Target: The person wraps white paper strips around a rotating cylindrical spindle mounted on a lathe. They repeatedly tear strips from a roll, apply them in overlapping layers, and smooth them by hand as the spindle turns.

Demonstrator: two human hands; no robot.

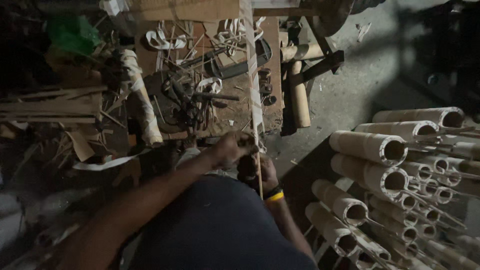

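A long thin pale strip (253,85) runs from the top of the view down to my hands. My left hand (231,148) is closed over the strip at its near end. My right hand (261,172), with a yellow and black wristband (274,195), grips the strip just below the left hand. The lower end of the strip passes between both hands and ends near my wrist. The light is dim, so the finger details are hard to see.
A cluttered workbench (272,45) ahead carries curled shavings (161,40), dark tools (200,95) and a wrapped pole (142,100). Several cut bamboo tubes (370,147) are stacked at the right. A green object (72,35) lies at the far left. Grey floor (360,75) shows beyond.
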